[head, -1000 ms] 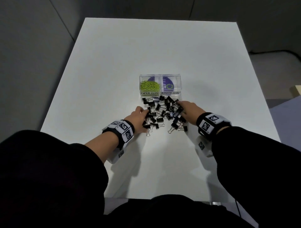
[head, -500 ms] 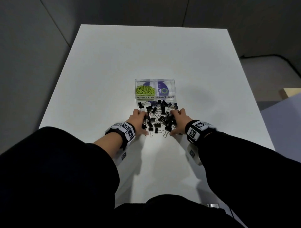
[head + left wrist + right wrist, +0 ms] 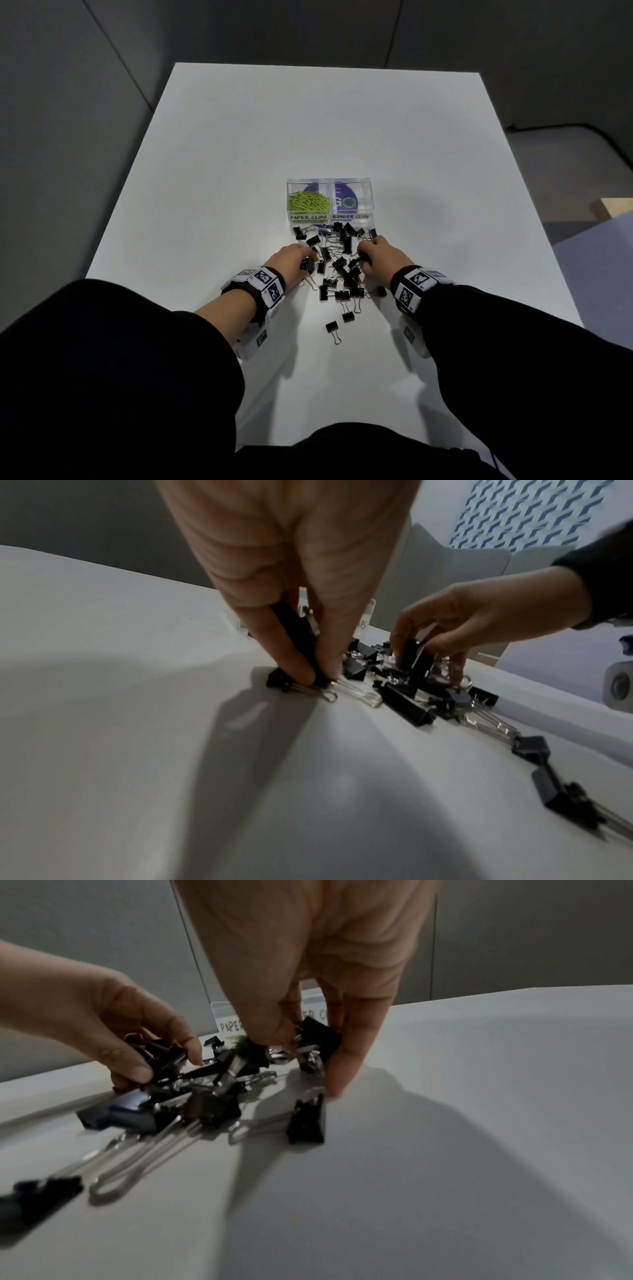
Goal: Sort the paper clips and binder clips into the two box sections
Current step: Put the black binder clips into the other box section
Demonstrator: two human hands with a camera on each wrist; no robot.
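Note:
A clear two-section box [image 3: 330, 216] stands mid-table, labelled PAPER CLIPS and BINDER CLIPS. Green paper clips [image 3: 308, 202] fill its left section; the right section [image 3: 350, 202] shows only its printed bottom. A heap of black binder clips [image 3: 337, 263] lies in front of the box. My left hand [image 3: 294, 262] is at the heap's left edge, and its fingers pinch black binder clips [image 3: 298, 639] against the table. My right hand [image 3: 378, 255] at the heap's right edge grips a bunch of binder clips [image 3: 315, 1038] in curled fingers.
The white table [image 3: 239, 154] stretches bare behind and beside the box. Two stray binder clips [image 3: 342, 322] lie nearer to me than the heap. Dark floor and grey walls surround the table; black sleeves fill the lower view.
Both hands have drawn in from the heap's outer edges and their fingers have curled round clips. Some clips have slid toward me. The head view has shifted.

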